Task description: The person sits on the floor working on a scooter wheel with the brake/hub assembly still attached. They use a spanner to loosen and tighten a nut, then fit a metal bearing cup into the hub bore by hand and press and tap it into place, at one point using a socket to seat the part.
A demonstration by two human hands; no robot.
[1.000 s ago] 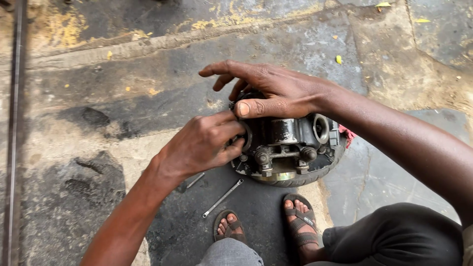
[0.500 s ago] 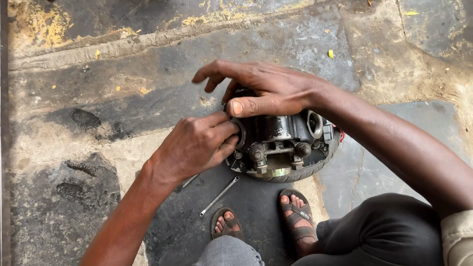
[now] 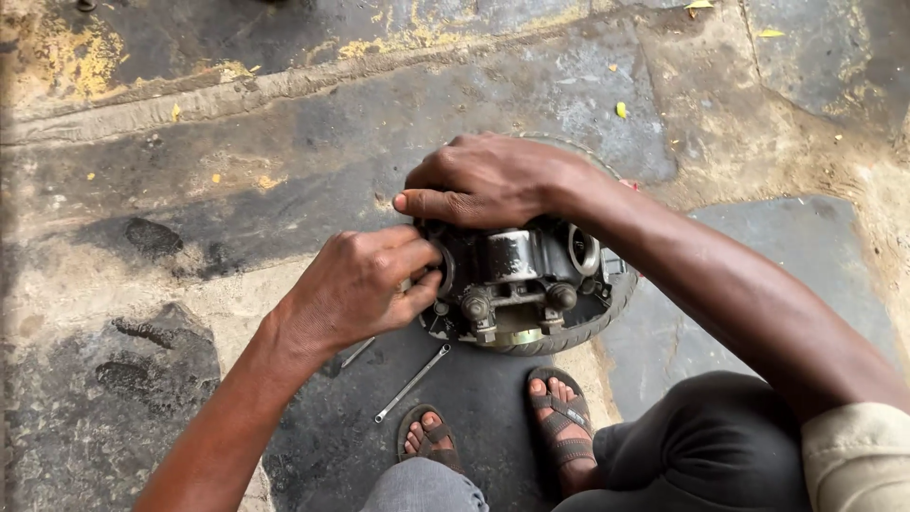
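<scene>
Engine part sits in tyre for steadiness; right hand presses down, fingers curled; left hand pinches its side fitting; spanner nearby.

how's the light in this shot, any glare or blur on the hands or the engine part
Head view: soft, even daylight with no hard shadows; the left hand and right hand look sharp, not smeared. Head view: slight shine on the metal of the engine part and on the wrench, no blown-out glare. Head view: the ground stays in focus to the edges.
</scene>
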